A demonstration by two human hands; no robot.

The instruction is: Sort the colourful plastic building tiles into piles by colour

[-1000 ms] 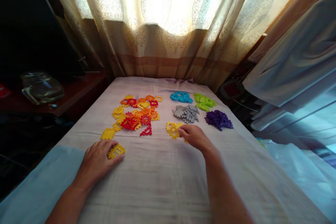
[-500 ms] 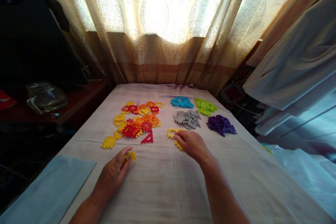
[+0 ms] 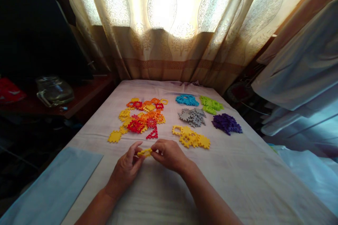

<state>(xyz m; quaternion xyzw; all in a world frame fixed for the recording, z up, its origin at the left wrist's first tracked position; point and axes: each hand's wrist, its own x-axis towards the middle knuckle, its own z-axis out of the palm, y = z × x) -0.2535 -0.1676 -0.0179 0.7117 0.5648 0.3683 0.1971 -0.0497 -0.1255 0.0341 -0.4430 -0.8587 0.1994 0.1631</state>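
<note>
Between my two hands is a yellow interlocking tile (image 3: 144,153) with toothed edges. My left hand (image 3: 128,164) grips it from the left, fingers curled around that side. From the right, my right hand (image 3: 169,154) pinches its other end. Just beyond my right hand lies a small group of yellow tiles (image 3: 194,139), some solid and some with openings. Farther off to the left, a mixed pile of red, orange and yellow tiles (image 3: 141,121) spreads over the cloth. Part of the held tile is covered by my fingers.
Blue tiles (image 3: 187,100), lime green tiles (image 3: 211,105), grey tiles (image 3: 193,117) and purple tiles (image 3: 227,123) lie in separate piles at the back right. A light blue cloth (image 3: 58,182) rests at the left edge. A glass jug (image 3: 54,91) stands on the dark side table.
My right hand has moved left from the yellow group and now meets my left hand at the yellow tile. The yellow group is uncovered. The view has shifted slightly.
</note>
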